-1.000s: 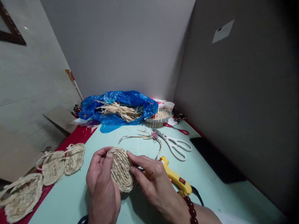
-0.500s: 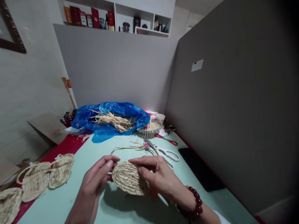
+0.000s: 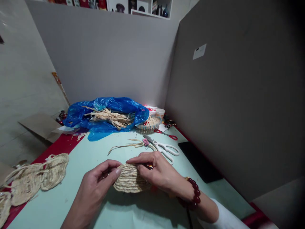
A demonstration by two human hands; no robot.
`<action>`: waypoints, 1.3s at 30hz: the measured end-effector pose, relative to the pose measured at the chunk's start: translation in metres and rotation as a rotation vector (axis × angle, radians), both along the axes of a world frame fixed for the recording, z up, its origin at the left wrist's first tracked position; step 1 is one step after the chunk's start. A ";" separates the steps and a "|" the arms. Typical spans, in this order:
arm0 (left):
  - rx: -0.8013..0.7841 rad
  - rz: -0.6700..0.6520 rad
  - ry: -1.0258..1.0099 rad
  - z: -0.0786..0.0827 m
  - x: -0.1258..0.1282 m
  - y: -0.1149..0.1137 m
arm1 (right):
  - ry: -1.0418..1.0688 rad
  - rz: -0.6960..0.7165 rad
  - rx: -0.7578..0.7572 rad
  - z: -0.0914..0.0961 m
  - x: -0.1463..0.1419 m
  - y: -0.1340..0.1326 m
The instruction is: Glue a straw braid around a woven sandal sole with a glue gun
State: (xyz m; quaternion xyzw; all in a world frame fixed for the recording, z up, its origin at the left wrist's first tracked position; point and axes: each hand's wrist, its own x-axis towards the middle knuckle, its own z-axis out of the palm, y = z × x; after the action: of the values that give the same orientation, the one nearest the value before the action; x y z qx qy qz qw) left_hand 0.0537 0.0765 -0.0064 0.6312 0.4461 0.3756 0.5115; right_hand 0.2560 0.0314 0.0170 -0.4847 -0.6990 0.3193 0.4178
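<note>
A woven straw piece (image 3: pixel 131 179), oval with rows of braided strands, is held above the table between both hands. My left hand (image 3: pixel 100 178) pinches its left edge, thumb on the near face and fingers behind. Across its upper right side lies my right hand (image 3: pixel 154 170), gripping it with the thumb in front. Something red-orange shows partly beneath the right palm; I cannot make out what it is. Just beyond the hands lie white-handled scissors (image 3: pixel 164 149) and a pink clip (image 3: pixel 145 142) on loose straw strands (image 3: pixel 124 146).
Several woven straw pieces (image 3: pixel 54 171) lie at the left edge. At the back are a blue plastic bag (image 3: pixel 95 132) with a straw bundle (image 3: pixel 109 117), a basket (image 3: pixel 147 128), a cup (image 3: pixel 160 112) and red-handled scissors (image 3: pixel 170 136). A black flat object (image 3: pixel 200 162) lies right, beside the grey partition (image 3: pixel 226 95).
The woven piece has tilted, showing a narrower face. My left thumb has moved onto its edge, closing the left hand's grip. The camera view has tipped down and shifted slightly right.
</note>
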 end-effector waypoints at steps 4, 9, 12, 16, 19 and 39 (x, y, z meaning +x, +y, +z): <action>0.019 0.049 0.020 -0.003 0.000 -0.003 | -0.001 0.019 0.014 -0.004 0.001 0.002; 0.045 0.061 0.036 0.001 0.004 -0.004 | -0.021 0.004 0.044 -0.006 0.002 0.005; 0.029 -0.008 0.013 0.007 0.007 -0.006 | -0.033 -0.007 0.053 -0.004 0.003 0.005; -0.163 -0.039 -0.182 0.014 0.008 -0.011 | -0.071 0.009 0.064 -0.002 0.003 0.004; -0.155 0.072 -0.306 0.016 0.006 -0.009 | -0.113 0.025 0.066 -0.003 0.003 0.003; 0.210 0.175 0.188 0.016 0.003 -0.005 | -0.207 0.142 0.070 0.004 0.000 -0.002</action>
State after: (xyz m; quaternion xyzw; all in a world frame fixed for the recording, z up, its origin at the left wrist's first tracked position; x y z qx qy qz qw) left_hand 0.0565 0.0718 0.0100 0.6721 0.5037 0.4026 0.3640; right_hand 0.2555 0.0289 0.0207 -0.4493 -0.7817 0.2717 0.3366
